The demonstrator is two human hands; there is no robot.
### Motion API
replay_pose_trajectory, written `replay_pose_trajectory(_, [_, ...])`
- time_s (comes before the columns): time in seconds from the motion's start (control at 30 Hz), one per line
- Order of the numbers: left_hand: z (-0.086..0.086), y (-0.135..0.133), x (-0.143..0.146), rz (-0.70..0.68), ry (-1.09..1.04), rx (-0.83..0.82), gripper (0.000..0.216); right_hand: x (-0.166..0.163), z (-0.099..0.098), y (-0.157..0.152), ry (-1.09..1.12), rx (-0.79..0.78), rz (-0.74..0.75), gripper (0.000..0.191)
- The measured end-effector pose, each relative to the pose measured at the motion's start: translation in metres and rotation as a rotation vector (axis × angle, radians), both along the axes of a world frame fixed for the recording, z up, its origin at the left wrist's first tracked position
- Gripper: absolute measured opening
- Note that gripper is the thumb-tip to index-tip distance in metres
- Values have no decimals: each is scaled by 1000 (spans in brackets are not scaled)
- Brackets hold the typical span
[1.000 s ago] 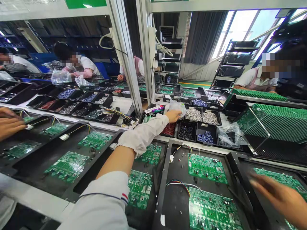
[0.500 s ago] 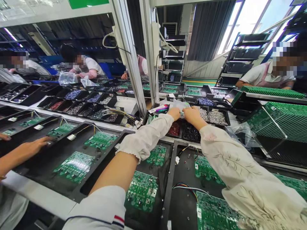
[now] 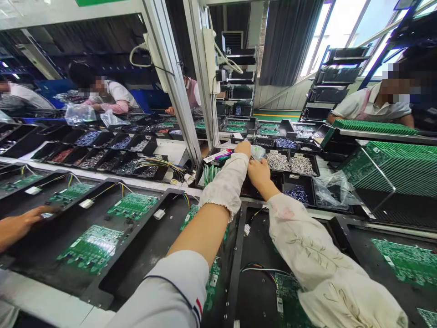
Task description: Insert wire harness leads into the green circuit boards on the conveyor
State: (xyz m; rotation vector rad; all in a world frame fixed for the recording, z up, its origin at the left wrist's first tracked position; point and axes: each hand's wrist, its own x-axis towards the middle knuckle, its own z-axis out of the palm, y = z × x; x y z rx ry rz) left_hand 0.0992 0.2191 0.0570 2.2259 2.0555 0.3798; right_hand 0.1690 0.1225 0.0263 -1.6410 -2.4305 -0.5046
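A small clear plastic bag (image 3: 258,152) lies between my two hands, over the near parts bins. My left hand (image 3: 242,148) reaches farther out and is closed on the bag's left side; its fingertips are partly hidden. Closer to me, my right hand (image 3: 258,172) is closed at the bag's lower edge, with knuckles up. Below and around the hands are black bins, including silvery small parts (image 3: 277,160) just to the right. A purple marker (image 3: 223,156) and upright green strips (image 3: 209,174) are left of my left forearm.
Black trays with green circuit boards (image 3: 132,206) and wired connectors run along the front. Another person's hand (image 3: 30,221) is over a tray at left. A rack of boards (image 3: 403,168) stands at right; metal posts (image 3: 194,82) rise ahead. Several co-workers sit opposite.
My hands have shifted apart, the left farther away and the right nearer and lower. The bag now shows between them. The view has turned slightly right, uncovering a bin of blue parts.
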Motion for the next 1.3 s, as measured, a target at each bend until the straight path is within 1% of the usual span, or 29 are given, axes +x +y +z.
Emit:
replay_pose_trajectory(0.13, [-5, 13, -2, 56, -17, 33, 31, -6, -6, -2, 18, 4, -22, 29])
replay_pose_trajectory(0.27, [-7, 22, -3, 109, -49, 27, 29, -4, -10, -3, 42, -14, -46, 29])
replay_pose_trajectory(0.37, [-8, 23, -4, 125, -70, 30, 28, -1, -12, -4, 62, -34, -61, 30])
replay_pose_trajectory(0.5, [-7, 16, -7, 118, -69, 62, 37, 8, -10, -2, 109, -40, -103, 30])
replay_pose_trajectory(0.57, [-6, 9, -13, 76, -60, 75, 40, 16, -6, 1, 137, -36, -117, 31])
replay_pose_trajectory(0.6, [-5, 4, -16, 30, -33, 77, 39, 21, -4, 4, 147, -34, -115, 31])
replay_pose_trajectory(0.7, [-2, -11, -25, -193, 187, 34, 38, 32, -3, 13, 167, -35, -82, 32])
replay_pose_trajectory(0.77, [1, -21, -28, -299, 326, -16, 37, 33, -4, 18, 182, -74, -31, 30])
replay_pose_trajectory(0.87, [3, -31, -25, -319, 377, -57, 38, 34, -2, 20, 183, -157, 49, 29])
replay_pose_trajectory(0.93, [3, -34, -21, -344, 393, -64, 32, 47, 9, 11, 204, -141, 92, 32])
replay_pose_trajectory(1.0, [2, -34, -20, -397, 402, -61, 23, 80, 26, -12, 269, -74, 155, 35])
replay_pose_trajectory(1.03, [1, -34, -21, -424, 406, -59, 21, 104, 35, -31, 303, -54, 194, 35])
replay_pose_trajectory(1.07, [1, -34, -23, -446, 409, -57, 21, 131, 43, -56, 327, -71, 198, 35])
replay_pose_trajectory(1.1, [1, -35, -25, -460, 415, -60, 21, 161, 48, -85, 344, -121, 153, 36])
replay_pose_trajectory(1.13, [1, -38, -27, -466, 414, -54, 23, 190, 50, -120, 361, -192, 57, 37])
replay_pose_trajectory(1.17, [1, -44, -30, -467, 397, -30, 26, 218, 46, -157, 394, -272, -78, 36])
replay_pose_trajectory(1.2, [1, -54, -32, -470, 362, 10, 30, 242, 38, -196, 445, -349, -237, 35])
replay_pose_trajectory(1.23, [0, -70, -35, -487, 309, 58, 35, 261, 25, -234, 515, -413, -398, 33])
replay_pose_trajectory(1.27, [-2, -92, -38, -518, 236, 119, 40, 275, 9, -270, 602, -492, -528, 33])
replay_pose_trajectory(1.3, [-6, -120, -41, -587, 162, 156, 44, 283, -10, -301, 687, -546, -612, 36])
